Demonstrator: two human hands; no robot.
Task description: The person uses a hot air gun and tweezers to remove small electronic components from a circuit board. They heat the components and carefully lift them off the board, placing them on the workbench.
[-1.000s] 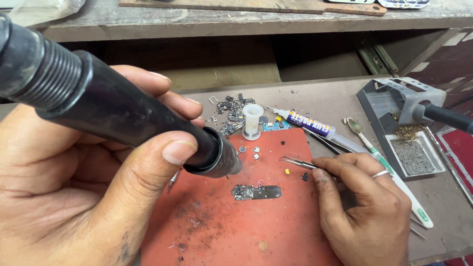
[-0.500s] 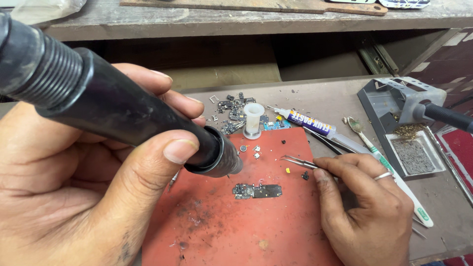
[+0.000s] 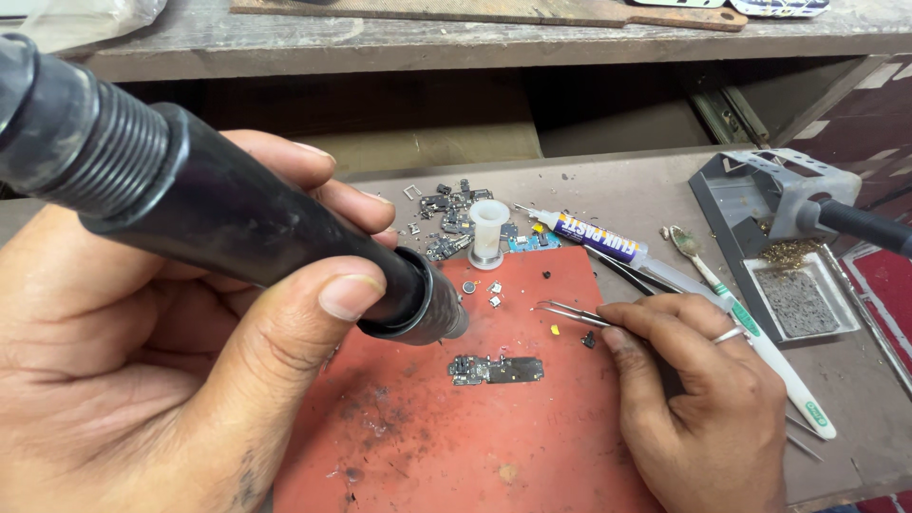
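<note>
The left grip [image 3: 190, 380] is closed around one black hot-air handle [image 3: 237, 228], its long axis running diagonally, nozzle [image 3: 432, 309] pointed down-right. The right grip [image 3: 698, 399] is pinched on one pair of tweezers [image 3: 570, 312], tips pointing left. One small circuit board [image 3: 496, 370] lies lengthwise left-to-right on the red mat [image 3: 475, 446], between both grips, below the nozzle.

A worn grey-brown tabletop [image 3: 646, 204] runs across the room, scuffed and dusty. Behind it a rough wooden shelf [image 3: 456, 43] sits above a dark open recess [image 3: 427, 104], with a metal drawer rail [image 3: 731, 114] at its right end. Soft, even light falls from above, casting few shadows.
</note>
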